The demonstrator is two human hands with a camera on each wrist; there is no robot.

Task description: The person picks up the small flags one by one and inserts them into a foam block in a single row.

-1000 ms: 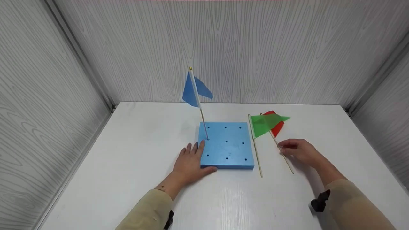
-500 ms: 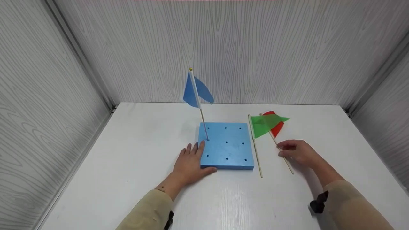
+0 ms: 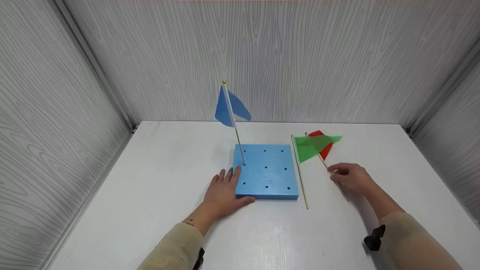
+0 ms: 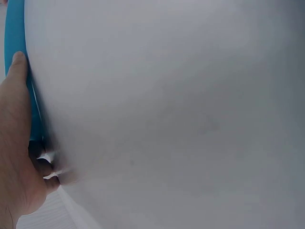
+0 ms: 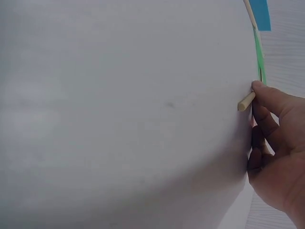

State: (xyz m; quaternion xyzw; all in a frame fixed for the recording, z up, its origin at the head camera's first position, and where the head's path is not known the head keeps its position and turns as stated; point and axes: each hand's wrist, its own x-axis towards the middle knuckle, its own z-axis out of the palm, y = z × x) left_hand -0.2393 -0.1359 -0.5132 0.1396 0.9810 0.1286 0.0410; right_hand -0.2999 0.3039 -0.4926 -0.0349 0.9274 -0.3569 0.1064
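Note:
A blue board (image 3: 275, 176) with several small holes lies on the table. My left hand (image 3: 222, 193) rests against its left side and near corner, fingers straight and spread. In the left wrist view the thumb lies along the board's edge (image 4: 15, 33). A blue flag (image 3: 225, 108) stands in the board's left middle hole, tilted a little left. To the right, my right hand (image 3: 352, 178) pinches the stick of a red flag (image 3: 326, 152) between thumb and fingers; the stick's end (image 5: 245, 102) shows in the right wrist view. A green flag (image 3: 309, 148) lies beside the board, partly over the red cloth.
The white table (image 3: 168, 161) is bounded by a grey wood-grain back wall (image 3: 180, 56) and side walls (image 3: 60, 112). The green flag's stick (image 3: 303, 185) lies between the board and my right hand.
My right hand has shifted slightly right, and the red flag's stick has moved with it, its near end swinging right and up. The left hand and board stay put.

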